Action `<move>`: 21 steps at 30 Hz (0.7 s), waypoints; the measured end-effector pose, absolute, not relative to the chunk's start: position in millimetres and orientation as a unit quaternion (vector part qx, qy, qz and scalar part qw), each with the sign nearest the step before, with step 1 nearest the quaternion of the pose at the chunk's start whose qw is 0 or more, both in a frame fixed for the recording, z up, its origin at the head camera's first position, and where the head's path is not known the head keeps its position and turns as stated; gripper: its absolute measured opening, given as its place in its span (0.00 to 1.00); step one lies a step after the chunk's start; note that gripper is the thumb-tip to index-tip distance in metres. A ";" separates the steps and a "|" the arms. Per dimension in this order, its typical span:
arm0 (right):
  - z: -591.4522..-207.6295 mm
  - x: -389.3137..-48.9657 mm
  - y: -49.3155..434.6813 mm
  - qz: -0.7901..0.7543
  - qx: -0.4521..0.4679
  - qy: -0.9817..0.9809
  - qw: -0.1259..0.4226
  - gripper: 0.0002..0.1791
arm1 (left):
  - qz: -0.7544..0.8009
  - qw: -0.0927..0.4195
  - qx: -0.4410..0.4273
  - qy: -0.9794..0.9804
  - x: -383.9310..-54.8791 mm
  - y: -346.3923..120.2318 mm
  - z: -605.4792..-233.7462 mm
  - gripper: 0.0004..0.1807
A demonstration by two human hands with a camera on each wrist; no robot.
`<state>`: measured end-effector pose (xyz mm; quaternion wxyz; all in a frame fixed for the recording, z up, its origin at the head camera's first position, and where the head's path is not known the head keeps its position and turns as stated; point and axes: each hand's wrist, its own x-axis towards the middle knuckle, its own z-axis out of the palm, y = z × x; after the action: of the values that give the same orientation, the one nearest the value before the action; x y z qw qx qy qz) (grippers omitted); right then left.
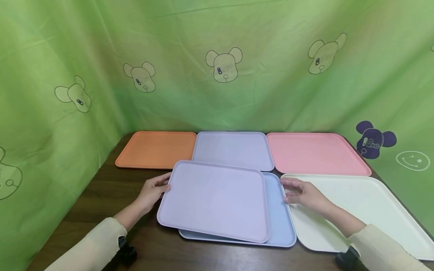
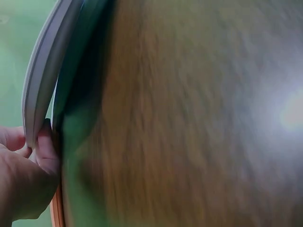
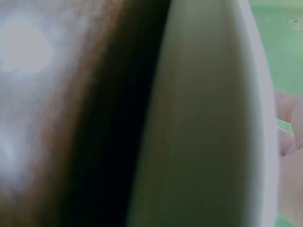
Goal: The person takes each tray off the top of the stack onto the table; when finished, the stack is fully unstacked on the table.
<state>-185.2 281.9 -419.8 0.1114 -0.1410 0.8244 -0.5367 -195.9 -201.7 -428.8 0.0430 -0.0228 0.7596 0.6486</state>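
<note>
My left hand (image 1: pixel 151 192) pinches the left edge of a lavender tray (image 1: pixel 215 199), thumb on top and fingers beneath. In the left wrist view the tray's rim (image 2: pixel 40 94) runs up from between thumb and fingers. The lavender tray lies askew over a light blue tray (image 1: pixel 279 214), covering most of it and jutting past its left side. By the blue tray's right edge is my right hand (image 1: pixel 306 194), above a white tray (image 1: pixel 359 210), its fingers loosely bent and holding nothing. Its fingertips overlap the blue tray's edge in the head view.
Along the back of the dark wooden table (image 1: pixel 98 203) lie an orange tray (image 1: pixel 161 149), a second lavender tray (image 1: pixel 233 150) and a pink tray (image 1: pixel 315 153), side by side. A green curtain (image 1: pixel 190 101) with bear-head prints hangs behind and beside the table.
</note>
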 end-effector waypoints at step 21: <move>-419.7 -187.4 283.6 -0.510 -0.154 0.842 0.089 0.35 | 0.618 -0.035 -0.082 0.781 -195.3 -269.6 -422.1 0.23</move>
<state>-187.4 283.6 -419.7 0.0889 -0.1541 0.8417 -0.5098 -195.3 -269.6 -422.1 -0.0353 -0.0822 0.7810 0.6181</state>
